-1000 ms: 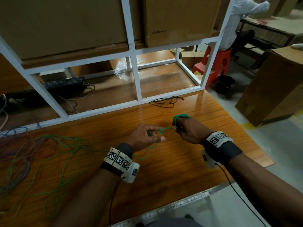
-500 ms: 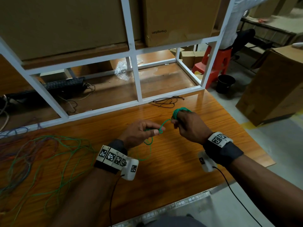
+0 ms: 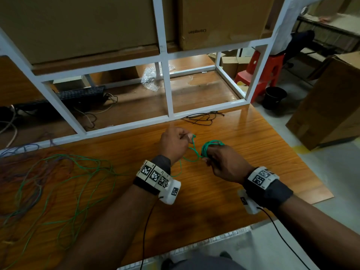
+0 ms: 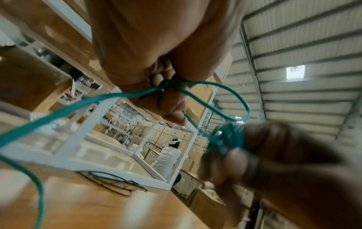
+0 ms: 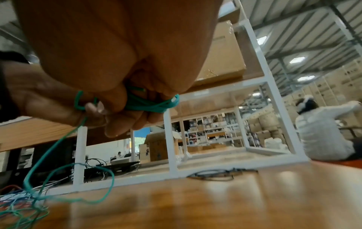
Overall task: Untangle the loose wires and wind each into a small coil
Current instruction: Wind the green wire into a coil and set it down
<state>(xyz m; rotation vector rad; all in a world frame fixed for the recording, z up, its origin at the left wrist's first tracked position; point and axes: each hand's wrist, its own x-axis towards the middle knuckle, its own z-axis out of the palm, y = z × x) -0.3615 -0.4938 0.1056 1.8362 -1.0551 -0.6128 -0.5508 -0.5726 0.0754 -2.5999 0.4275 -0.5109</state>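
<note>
Pinching the green wire (image 3: 191, 151), the left hand (image 3: 173, 143) holds it taut; the right hand (image 3: 224, 162) grips turns coiled round its fingers (image 5: 137, 114), above the table (image 3: 253, 137).

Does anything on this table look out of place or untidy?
Yes. A tangled heap of coloured wires sprawls over the table's left part, uncoiled. A small bunch of black wires lies loose by the white frame.
</note>
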